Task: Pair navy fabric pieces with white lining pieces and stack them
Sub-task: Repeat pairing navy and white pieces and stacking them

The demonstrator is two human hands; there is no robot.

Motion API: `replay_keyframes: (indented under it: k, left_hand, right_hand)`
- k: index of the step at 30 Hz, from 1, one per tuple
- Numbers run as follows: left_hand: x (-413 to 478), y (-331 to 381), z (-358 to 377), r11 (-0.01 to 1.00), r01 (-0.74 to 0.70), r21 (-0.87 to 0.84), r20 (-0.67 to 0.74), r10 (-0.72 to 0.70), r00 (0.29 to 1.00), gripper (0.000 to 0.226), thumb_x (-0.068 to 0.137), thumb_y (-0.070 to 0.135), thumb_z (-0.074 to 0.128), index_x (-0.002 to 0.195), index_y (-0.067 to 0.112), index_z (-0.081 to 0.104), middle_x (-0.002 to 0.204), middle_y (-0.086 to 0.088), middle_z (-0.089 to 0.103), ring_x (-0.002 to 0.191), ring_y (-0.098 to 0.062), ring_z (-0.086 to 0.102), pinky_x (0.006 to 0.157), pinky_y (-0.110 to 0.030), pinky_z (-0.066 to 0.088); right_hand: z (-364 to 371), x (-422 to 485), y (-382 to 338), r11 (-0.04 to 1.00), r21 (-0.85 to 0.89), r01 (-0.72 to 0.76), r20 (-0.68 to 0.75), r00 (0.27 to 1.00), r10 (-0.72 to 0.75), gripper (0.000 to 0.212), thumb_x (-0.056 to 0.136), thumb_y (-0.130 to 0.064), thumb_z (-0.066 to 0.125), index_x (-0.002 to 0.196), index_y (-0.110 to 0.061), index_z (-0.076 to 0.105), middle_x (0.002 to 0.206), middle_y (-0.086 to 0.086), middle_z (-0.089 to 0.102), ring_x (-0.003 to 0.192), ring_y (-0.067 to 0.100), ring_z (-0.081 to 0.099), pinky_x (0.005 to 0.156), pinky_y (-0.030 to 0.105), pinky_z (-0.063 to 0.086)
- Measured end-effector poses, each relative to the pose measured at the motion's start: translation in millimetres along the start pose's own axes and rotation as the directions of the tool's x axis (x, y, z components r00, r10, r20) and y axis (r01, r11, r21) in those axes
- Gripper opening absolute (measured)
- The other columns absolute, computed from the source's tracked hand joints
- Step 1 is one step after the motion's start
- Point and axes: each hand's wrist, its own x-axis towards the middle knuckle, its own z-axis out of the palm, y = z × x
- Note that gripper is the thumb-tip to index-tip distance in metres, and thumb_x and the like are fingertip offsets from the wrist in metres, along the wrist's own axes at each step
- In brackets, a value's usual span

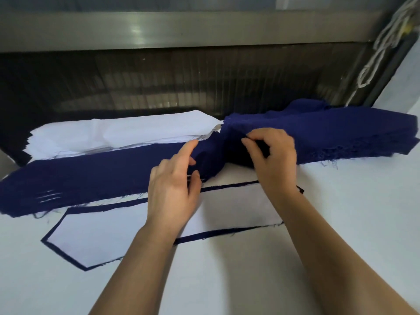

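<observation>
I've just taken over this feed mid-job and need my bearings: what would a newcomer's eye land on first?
The long navy fabric pile stretches across the table, with the left hand and right hand pinching at its bunched centre. Behind it on the left lies the white lining stack. In front of it lies a finished pair, a white piece laid on navy with a thin navy border showing.

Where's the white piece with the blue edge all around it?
In the head view, the white lining piece lies on the table, low and left of centre, nearer than the navy fabric pieces, partly hidden by the left hand.
</observation>
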Motion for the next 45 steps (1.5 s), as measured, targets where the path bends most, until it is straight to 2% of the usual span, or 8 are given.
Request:
replay_keyframes:
  k: [4, 14, 19, 23, 26, 30, 38, 45]
  left_hand:
    - [0, 3, -2, 0.999, -0.036, -0.014, 0.005, 0.036, 0.999, 0.051, 0.088, 0.011, 0.049, 0.139, 0.013, 0.049, 0.08, -0.002, 0.066, 0.07, -0.028, 0.058, 0.081, -0.041, 0.042]
    - [-3, -11, 2, 0.999, -0.019, -0.036, -0.07, 0.017, 0.997, 0.027, 0.083, 0.002, 0.052, 0.1, 0.006, 0.073, 0.085, -0.004, 0.072, 0.081, -0.03, 0.06, 0.08, -0.038, 0.043]
    - [0, -16, 1, 0.988, 0.092, -0.127, -0.096, -0.104, 0.99, 0.035, 0.083, 0.009, 0.047, 0.107, 0.006, 0.072, 0.085, -0.003, 0.069, 0.079, -0.026, 0.058, 0.08, -0.044, 0.049]
    - [-2, -15, -8, 0.889, 0.15, -0.433, -0.139, -0.23, 0.963, 0.037, 0.085, 0.024, 0.041, 0.097, 0.011, 0.074, 0.075, 0.007, 0.064, 0.07, -0.011, 0.056, 0.067, -0.024, 0.043]
    - [0, -16, -20, 0.839, 0.177, -0.514, -0.239, -0.339, 0.91, 0.028, 0.092, 0.042, 0.047, 0.083, 0.028, 0.07, 0.061, 0.016, 0.062, 0.061, -0.001, 0.054, 0.06, -0.015, 0.039]
    - [-3, -31, -32, 0.828, 0.257, -0.499, -0.279, -0.434, 0.857, 0.008, 0.091, 0.016, 0.064, 0.092, 0.019, 0.071, 0.075, 0.022, 0.066, 0.071, 0.009, 0.061, 0.071, -0.007, 0.045]
    - [-20, -71, -59, 0.772, 0.363, -0.522, -0.26, -0.549, 0.794, 0.018, 0.091, 0.006, 0.061, 0.094, 0.022, 0.068, 0.09, 0.014, 0.065, 0.079, 0.003, 0.061, 0.078, -0.012, 0.049]
    - [-36, -101, -78, 0.771, 0.372, -0.517, -0.161, -0.514, 0.843, 0.038, 0.09, -0.002, 0.059, 0.083, 0.034, 0.07, 0.081, 0.025, 0.07, 0.082, 0.008, 0.062, 0.075, -0.006, 0.046]
  right_hand:
    - [10, -9, -28, 0.997, -0.03, 0.077, 0.3, 0.952, -0.064, 0.006, 0.083, -0.015, 0.068, 0.082, -0.01, 0.07, 0.077, 0.002, 0.068, 0.07, 0.021, 0.059, 0.073, 0.042, 0.046]
    - [17, -36, -27, 0.984, -0.082, 0.157, 0.283, 0.951, -0.128, 0.027, 0.066, -0.001, 0.075, 0.091, -0.011, 0.072, 0.095, 0.001, 0.07, 0.091, 0.027, 0.062, 0.083, 0.029, 0.028]
    - [6, -33, -3, 0.967, -0.209, -0.143, 0.165, 0.97, 0.18, 0.05, 0.068, 0.013, 0.061, 0.103, -0.021, 0.07, 0.119, -0.004, 0.059, 0.115, 0.025, 0.042, 0.086, 0.023, 0.012]
    - [-9, -29, 19, 0.885, -0.283, -0.37, -0.018, 0.925, 0.381, 0.056, 0.078, 0.012, 0.052, 0.111, -0.031, 0.066, 0.141, -0.002, 0.034, 0.124, 0.025, 0.021, 0.088, 0.013, 0.006]
    - [-19, -26, 28, 0.872, -0.207, -0.443, -0.089, 0.896, 0.434, 0.059, 0.078, 0.013, 0.051, 0.119, -0.028, 0.062, 0.134, 0.003, 0.028, 0.105, 0.007, 0.018, 0.085, 0.0, 0.01]
    - [-24, -23, 37, 0.872, -0.101, -0.48, -0.093, 0.877, 0.472, 0.055, 0.08, 0.014, 0.05, 0.12, -0.023, 0.063, 0.112, -0.002, 0.025, 0.088, 0.003, 0.021, 0.079, -0.002, 0.028]
    - [-19, -28, 30, 0.921, 0.026, -0.388, 0.071, 0.92, 0.385, 0.034, 0.083, 0.005, 0.061, 0.095, -0.026, 0.068, 0.13, -0.011, 0.031, 0.094, -0.01, 0.046, 0.076, -0.006, 0.03]
    - [-24, -36, 16, 0.927, 0.007, -0.374, 0.108, 0.922, 0.371, 0.028, 0.077, 0.0, 0.07, 0.09, -0.025, 0.07, 0.091, -0.018, 0.038, 0.072, -0.01, 0.046, 0.067, -0.001, 0.034]
